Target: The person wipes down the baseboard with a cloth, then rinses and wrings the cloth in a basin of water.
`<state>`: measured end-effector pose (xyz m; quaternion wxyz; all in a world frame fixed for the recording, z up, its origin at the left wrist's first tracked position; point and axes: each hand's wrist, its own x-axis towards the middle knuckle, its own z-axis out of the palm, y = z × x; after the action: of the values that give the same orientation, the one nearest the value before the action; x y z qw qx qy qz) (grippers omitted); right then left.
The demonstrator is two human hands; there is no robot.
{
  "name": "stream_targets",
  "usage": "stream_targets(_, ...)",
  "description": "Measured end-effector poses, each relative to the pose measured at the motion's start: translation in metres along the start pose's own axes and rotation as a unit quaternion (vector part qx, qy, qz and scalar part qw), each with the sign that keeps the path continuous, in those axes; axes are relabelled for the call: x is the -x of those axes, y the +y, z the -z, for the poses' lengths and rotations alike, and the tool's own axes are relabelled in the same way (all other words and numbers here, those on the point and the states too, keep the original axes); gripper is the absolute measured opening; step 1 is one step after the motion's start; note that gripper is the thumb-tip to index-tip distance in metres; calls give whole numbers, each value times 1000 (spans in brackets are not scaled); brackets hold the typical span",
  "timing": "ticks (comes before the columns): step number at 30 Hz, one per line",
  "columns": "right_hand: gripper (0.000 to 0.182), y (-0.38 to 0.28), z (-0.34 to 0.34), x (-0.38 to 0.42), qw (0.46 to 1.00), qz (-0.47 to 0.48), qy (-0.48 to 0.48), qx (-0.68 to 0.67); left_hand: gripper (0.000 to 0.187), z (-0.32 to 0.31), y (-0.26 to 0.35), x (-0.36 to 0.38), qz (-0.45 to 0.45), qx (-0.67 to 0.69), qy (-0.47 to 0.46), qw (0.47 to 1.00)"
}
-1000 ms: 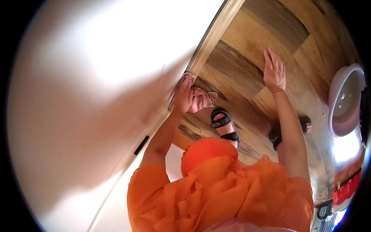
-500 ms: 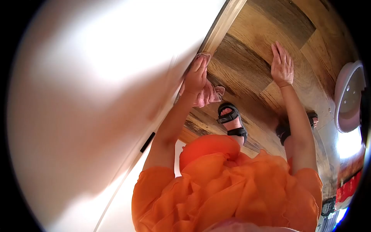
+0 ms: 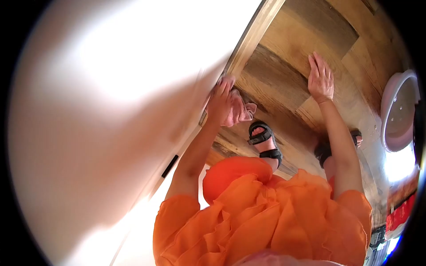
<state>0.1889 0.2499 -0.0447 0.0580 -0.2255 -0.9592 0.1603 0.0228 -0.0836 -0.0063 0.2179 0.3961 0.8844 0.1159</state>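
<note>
My left hand [image 3: 220, 100] presses a pink cloth [image 3: 238, 111] against the wooden baseboard [image 3: 243, 55] at the foot of the white wall [image 3: 133, 88]. Part of the cloth hangs out to the right of the hand, bunched up, and some of it lies under the palm and fingers. Off to the right, my right hand [image 3: 321, 80] is placed palm down on the wood-patterned floor [image 3: 279, 75], its fingers stretched out and holding nothing.
A pale basin [image 3: 397, 111] with water in it stands on the floor at the right. My feet in black sandals [image 3: 265, 141] are below the hands. A red object [image 3: 400, 213] lies at the lower right edge.
My left hand and the cloth have slid a little along the baseboard toward my body. The right hand stays on the floor in about the same place.
</note>
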Motion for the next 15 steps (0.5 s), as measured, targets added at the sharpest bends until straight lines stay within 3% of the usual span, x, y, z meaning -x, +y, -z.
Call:
stream_targets(2,50,-5,2,2,1000,-4,0,4,38,-6,-25,29,-32,-24,-2,999)
stream_targets(6,50,-3,0,-2,1000,-14,-10,-3,38,8,20,-31,11,65,6,998)
stream_targets(7,50,-4,1,-1,1000,-13,-8,1,39,7,18,-38,-20,64,13,998)
stream_targets(10,51,-4,3,5,1000,-3,3,2,41,15,8,-14,-8,-26,-78,997)
stream_targets(12,52,-2,-1,-2,1000,-5,13,2,43,28,10,-9,-130,-308,-115,936)
stream_targets(14,52,-5,-1,3,1000,-13,2,1,48,19,10,-8,-132,-265,-32,955)
stream_targets(15,51,-6,0,5,1000,-9,-1,-4,47,6,13,-28,-39,-21,7,999)
